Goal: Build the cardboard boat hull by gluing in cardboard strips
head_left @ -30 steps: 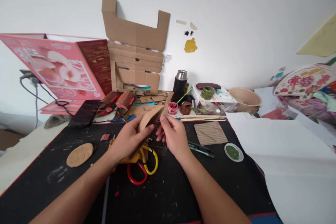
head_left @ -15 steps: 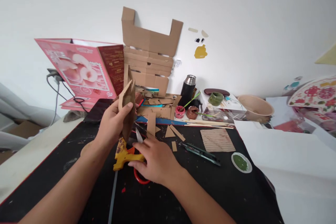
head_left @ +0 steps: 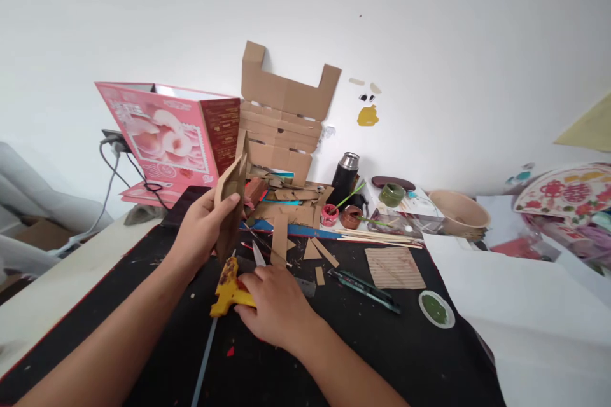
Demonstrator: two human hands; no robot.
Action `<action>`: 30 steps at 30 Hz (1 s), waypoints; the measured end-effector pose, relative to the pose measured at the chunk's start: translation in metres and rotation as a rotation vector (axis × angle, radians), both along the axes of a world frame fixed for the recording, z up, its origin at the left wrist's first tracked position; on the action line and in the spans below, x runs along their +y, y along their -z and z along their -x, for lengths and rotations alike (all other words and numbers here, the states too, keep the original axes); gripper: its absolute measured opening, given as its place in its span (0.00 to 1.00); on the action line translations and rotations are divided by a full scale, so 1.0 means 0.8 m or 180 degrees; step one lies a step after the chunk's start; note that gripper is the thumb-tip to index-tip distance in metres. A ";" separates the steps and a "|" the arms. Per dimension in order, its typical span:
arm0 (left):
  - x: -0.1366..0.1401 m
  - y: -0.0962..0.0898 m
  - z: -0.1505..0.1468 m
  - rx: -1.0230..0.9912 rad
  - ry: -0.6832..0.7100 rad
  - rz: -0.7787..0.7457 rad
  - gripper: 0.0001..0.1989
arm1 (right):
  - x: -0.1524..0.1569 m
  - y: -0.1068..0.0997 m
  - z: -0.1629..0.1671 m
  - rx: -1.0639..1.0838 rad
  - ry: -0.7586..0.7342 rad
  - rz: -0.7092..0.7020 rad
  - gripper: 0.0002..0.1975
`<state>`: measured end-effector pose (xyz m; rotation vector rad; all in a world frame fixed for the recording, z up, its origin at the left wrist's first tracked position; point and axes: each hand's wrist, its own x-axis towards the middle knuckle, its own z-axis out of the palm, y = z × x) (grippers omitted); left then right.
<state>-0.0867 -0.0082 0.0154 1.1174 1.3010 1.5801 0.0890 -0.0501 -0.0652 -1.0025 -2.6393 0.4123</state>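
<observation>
My left hand is closed round a folded cardboard piece, thumb on its near face, and holds it upright above the mat. In my right hand is the handle of a yellow glue gun, its nozzle pointing up just below the cardboard piece. A long glue stick trails from the gun's back end towards me. Just beyond my right hand a pointed blade shows, the rest of it hidden by the hand.
Cardboard scraps, a green utility knife, a corrugated square and a green paint lid lie on the black mat. Paint jars and a thermos stand behind. A pink box is at left.
The view has shifted, so the background sits lower and further right. The red ring by the glue gun is now hidden. Both hands keep their hold.
</observation>
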 end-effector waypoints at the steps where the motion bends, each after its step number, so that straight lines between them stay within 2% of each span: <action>1: -0.001 0.002 0.002 -0.0064 -0.0037 0.0002 0.21 | 0.001 0.001 0.000 0.0028 0.0013 0.0029 0.20; 5: -0.004 0.007 0.009 -0.0159 -0.0135 -0.0035 0.20 | 0.002 0.002 -0.005 0.0308 0.0105 0.0256 0.18; 8: -0.007 0.006 0.014 -0.0213 -0.0291 -0.0061 0.21 | 0.003 0.004 -0.009 0.0851 0.0288 0.0562 0.19; 10: -0.007 0.006 0.016 -0.0290 -0.0428 -0.0097 0.23 | 0.004 0.006 -0.013 0.1426 0.0438 0.0789 0.20; 15: -0.003 0.013 0.019 -0.0322 -0.0542 -0.0130 0.26 | 0.022 0.009 -0.032 0.3031 0.0901 0.1663 0.15; 21: 0.002 0.033 0.000 -0.0049 -0.0139 0.0051 0.29 | 0.054 -0.015 -0.067 0.4739 0.1340 0.2446 0.23; 25: -0.003 0.046 -0.020 -0.0016 0.0196 0.0367 0.32 | 0.061 -0.031 -0.081 0.5088 0.1265 0.2787 0.25; 30: -0.007 0.057 -0.031 0.0116 0.0459 0.0449 0.31 | 0.056 -0.032 -0.079 0.4941 0.1169 0.3051 0.28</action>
